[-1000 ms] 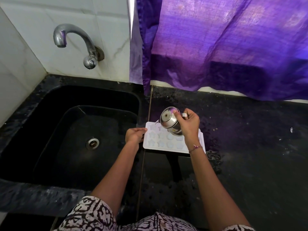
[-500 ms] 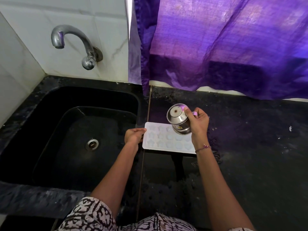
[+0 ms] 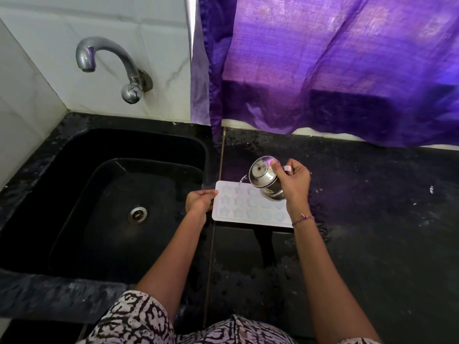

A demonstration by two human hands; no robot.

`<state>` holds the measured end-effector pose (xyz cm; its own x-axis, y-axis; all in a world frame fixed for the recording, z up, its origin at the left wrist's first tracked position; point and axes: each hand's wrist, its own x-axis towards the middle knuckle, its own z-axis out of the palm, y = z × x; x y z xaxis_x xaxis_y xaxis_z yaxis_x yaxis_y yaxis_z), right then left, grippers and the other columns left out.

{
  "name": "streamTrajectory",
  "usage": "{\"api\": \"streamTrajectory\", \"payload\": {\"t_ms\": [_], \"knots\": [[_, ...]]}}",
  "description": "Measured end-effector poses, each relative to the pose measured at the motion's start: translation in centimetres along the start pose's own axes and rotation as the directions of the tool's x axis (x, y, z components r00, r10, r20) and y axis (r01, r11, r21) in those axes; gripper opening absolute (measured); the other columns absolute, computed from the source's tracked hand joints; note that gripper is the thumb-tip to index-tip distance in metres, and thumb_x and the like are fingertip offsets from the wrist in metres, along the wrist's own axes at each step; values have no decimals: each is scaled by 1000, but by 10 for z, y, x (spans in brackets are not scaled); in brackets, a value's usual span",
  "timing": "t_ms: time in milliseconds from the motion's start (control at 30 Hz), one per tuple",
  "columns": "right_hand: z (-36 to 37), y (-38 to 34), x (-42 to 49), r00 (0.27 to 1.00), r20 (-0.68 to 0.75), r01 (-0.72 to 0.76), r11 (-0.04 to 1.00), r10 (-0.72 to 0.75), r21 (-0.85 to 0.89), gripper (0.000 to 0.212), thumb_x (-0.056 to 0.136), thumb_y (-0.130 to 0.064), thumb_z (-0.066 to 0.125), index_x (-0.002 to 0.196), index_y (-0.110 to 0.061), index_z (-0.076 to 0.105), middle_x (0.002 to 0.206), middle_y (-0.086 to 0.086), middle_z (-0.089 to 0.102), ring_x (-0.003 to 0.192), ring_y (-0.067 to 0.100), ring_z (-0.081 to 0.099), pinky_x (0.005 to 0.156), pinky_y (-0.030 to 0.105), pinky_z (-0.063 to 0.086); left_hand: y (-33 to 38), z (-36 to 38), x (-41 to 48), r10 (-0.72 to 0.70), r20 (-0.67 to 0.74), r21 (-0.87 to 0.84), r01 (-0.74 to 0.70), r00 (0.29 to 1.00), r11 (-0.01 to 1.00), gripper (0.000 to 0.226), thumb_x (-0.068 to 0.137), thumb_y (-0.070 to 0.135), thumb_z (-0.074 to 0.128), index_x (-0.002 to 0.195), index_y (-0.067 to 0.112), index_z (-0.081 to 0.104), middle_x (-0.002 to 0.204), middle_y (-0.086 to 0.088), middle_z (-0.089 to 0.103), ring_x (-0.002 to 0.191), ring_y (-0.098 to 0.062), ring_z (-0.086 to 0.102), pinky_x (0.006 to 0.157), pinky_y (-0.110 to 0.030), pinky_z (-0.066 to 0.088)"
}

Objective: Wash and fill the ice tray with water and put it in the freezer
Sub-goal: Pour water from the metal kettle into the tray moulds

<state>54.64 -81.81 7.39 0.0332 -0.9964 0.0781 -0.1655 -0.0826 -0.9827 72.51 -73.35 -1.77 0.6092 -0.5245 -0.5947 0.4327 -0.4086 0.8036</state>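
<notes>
A white plastic ice tray (image 3: 238, 209) with rows of star-shaped cells is lying flat on the black stone counter (image 3: 385, 232), just right of centre in the frame, with its left short edge close beside the rim of the black rectangular sink (image 3: 74, 155). The left hand (image 3: 198, 201) is gripping that left edge, its fingers curled together against the tray's near corner. The right hand (image 3: 294, 182) is holding a small rounded steel pot (image 3: 263, 176) above the far side of the ice tray, with the fingers and thumb wrapped around its body. The steel pot is tilting to the left, its round base turned towards the camera. A thin stream of water (image 3: 243, 181) is running from the pot's lip into a cell in the far row. Several cells are looking pale and glossy, but how full they are is hard to tell. A thin thread bracelet (image 3: 303, 218) is sitting on the right wrist.

In the left half of the frame, the round metal drain (image 3: 137, 214) is showing at the bottom of the sink. A curved chrome tap (image 3: 109, 63) is projecting from the white tiled wall (image 3: 154, 26) at the upper left. A purple fabric sheet (image 3: 335, 70) is hanging across the upper right, reaching down to the back of the counter. A black-and-white patterned garment (image 3: 149, 324) is filling the bottom edge.
</notes>
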Motion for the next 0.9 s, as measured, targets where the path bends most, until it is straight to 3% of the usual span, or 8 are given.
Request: {"api": "streamTrajectory", "payload": {"t_ms": [300, 467, 733, 900], "knots": [[-5, 0, 2, 999, 5, 49, 996, -49, -74, 52, 79, -16, 73, 53, -20, 28, 53, -4, 28, 55, 10, 25, 56, 28, 26, 0, 0, -1, 9, 17, -7, -9, 1000, 1000, 5, 82, 5, 70, 87, 4, 70, 94, -14, 70, 73, -21, 67, 63, -27, 54], [-8, 2, 2, 998, 10, 61, 993, -60, -99, 52, 78, -18, 74, 53, -20, 29, 52, -4, 28, 56, 11, 26, 56, 28, 26, 0, 0, -2, 12, 13, -12, -12, 1000, 1000, 5, 82, 5, 71, 78, 8, 69, 92, -13, 70, 71, -19, 67, 61, -26, 53], [-17, 2, 2, 996, -54, -67, 987, 76, 149, 48, 80, -11, 72, 56, -20, 31, 56, -1, 34, 56, 8, 32, 53, 21, 34, -1, 0, -1, 12, 7, -10, -12, 1000, 1000, 7, 81, 5, 71, 76, 10, 69, 91, -13, 70, 74, -23, 68, 71, -32, 56], [-26, 1, 5, 994, -70, -71, 976, 87, 207, 46, 81, -11, 71, 57, -19, 33, 57, 0, 37, 57, 8, 37, 50, 16, 37, -2, 0, 0, 16, 3, -10, -16, 1000, 1000, 5, 81, 7, 72, 77, 9, 69, 93, -14, 71, 77, -24, 68, 73, -33, 57]]}}
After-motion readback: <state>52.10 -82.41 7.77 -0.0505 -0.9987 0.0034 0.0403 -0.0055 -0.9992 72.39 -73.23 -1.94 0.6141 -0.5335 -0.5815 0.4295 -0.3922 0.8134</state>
